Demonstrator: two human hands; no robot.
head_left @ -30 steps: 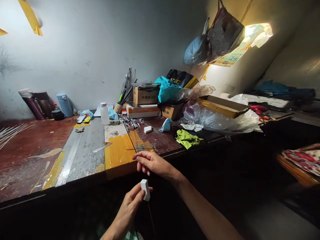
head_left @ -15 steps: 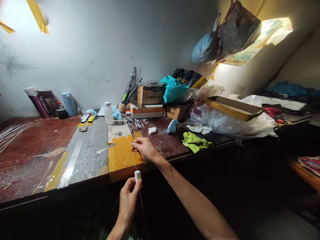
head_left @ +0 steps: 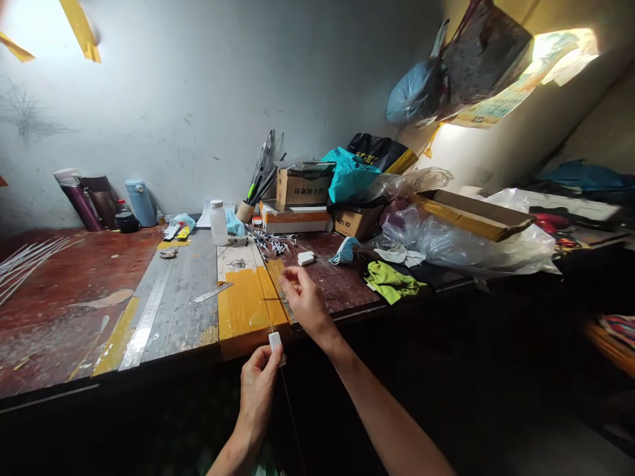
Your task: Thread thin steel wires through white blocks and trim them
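Note:
Below the bench's front edge, my left hand (head_left: 258, 383) is closed, pinching a small white block (head_left: 274, 340) between thumb and fingers. A thin rod (head_left: 290, 400) runs down from the block into the dark; its thin upper length rises from the block over the yellow-taped board (head_left: 243, 311). Whether the rod goes through the block or lies against it, I cannot tell. Up and to the right, my right hand (head_left: 305, 301) hovers over the bench edge, fingers loosely curled and slightly apart, with nothing visible in them. Another white block (head_left: 306, 258) lies on the bench beyond it.
Behind are a white bottle (head_left: 218, 223), small black-and-white parts (head_left: 275, 246), a cardboard box (head_left: 302, 185) and a blue mask (head_left: 344, 251). A green cloth (head_left: 391, 281) lies on the right. Leftward are a steel ruler (head_left: 149, 314), flasks (head_left: 140, 203) and white rods (head_left: 32, 258).
My right hand has come away from the rod, moving right with its fingers loosening. My left hand keeps the white block, now tilted a little more. The view has shifted slightly.

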